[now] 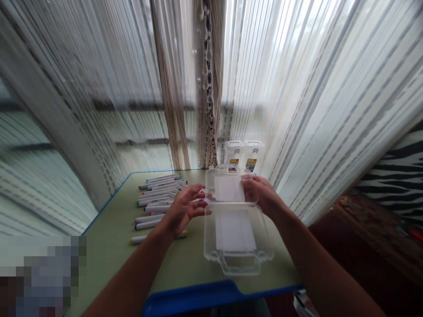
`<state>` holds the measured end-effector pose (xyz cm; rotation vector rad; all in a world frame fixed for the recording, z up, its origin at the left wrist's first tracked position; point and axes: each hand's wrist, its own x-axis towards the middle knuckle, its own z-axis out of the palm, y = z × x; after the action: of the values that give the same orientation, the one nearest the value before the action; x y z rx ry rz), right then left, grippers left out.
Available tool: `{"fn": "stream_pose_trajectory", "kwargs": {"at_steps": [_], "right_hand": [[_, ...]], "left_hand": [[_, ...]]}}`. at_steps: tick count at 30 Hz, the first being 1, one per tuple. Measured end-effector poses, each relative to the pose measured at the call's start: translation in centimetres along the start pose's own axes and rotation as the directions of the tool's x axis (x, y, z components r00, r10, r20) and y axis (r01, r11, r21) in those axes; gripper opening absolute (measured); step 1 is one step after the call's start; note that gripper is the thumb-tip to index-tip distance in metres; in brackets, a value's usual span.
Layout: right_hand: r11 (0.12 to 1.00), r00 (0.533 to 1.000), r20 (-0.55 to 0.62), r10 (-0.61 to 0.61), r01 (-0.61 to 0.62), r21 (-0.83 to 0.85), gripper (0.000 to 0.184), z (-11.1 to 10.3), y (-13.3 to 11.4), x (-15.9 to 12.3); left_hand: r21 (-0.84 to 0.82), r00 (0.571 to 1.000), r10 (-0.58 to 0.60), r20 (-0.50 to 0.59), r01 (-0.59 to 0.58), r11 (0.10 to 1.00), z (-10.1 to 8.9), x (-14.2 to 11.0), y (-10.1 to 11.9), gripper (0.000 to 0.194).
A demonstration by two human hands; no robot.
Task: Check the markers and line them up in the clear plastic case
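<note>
A clear plastic case (264,240) lies opened flat on the table, hinge across its middle and handle towards me. White rectangular sheets or inserts show in both halves, an upper one (228,188) and a lower one (234,231). My right hand (259,191) is closed at the right side of the far half, fingers curled over its edge by the upper white piece. Left of the case, my left hand (187,209) has its fingers spread, the tips at the case's left edge. White markers (158,191) with coloured ends lie in a loose row beyond and left of that hand.
Two upright clear cases (243,152) with labels stand at the table's far edge. The green table (115,220) has a blue rim and a blue front tray (194,297). String curtains (132,88) hang close behind it. Zebra-striped fabric (393,167) is at the right.
</note>
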<state>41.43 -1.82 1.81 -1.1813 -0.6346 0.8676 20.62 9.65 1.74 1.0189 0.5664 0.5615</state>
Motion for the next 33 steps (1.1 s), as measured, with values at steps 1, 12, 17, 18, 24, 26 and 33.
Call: {"fn": "stream_pose_trajectory", "kwargs": {"at_steps": [1,12,17,18,24,26,33], "right_hand": [[0.999,0.998,-0.064,-0.030,0.032,0.017,0.017,-0.5,-0.3,0.1],[0.999,0.948,-0.313,-0.054,0.053,-0.012,0.024,-5.3,-0.1,-6.9],[0.998,0.949,-0.316,0.017,-0.035,-0.050,0.035,-7.4,-0.1,-9.7],[0.995,0.953,-0.299,0.038,-0.064,-0.076,0.039,-7.7,0.1,-10.1],[0.932,0.975,-0.188,0.115,-0.172,-0.318,0.061,-7.8,1.8,-11.6],[0.910,0.979,-0.164,0.119,-0.174,-0.377,0.068,-7.6,2.2,-11.6],[0.607,0.990,-0.127,-0.055,-0.068,-0.792,0.064,-8.7,3.3,-11.4]], "left_hand": [[0.011,0.999,-0.031,0.036,0.031,0.999,0.0,-0.1,0.0,0.039],[0.157,0.988,-0.079,0.133,0.058,0.986,0.9,-0.3,-1.2,0.031],[0.233,0.988,-0.102,0.120,0.072,0.970,0.5,-2.0,-1.0,0.030],[0.242,0.990,-0.100,0.104,0.072,0.967,0.4,-2.6,-1.1,0.032],[0.418,0.997,0.080,0.011,-0.077,0.905,-0.5,-5.4,-2.9,0.046],[0.568,0.984,0.178,0.017,-0.156,0.808,-0.8,-6.0,-3.4,0.041],[0.919,0.853,0.502,0.142,-0.301,0.253,-1.4,-7.0,-3.9,0.023]]}}
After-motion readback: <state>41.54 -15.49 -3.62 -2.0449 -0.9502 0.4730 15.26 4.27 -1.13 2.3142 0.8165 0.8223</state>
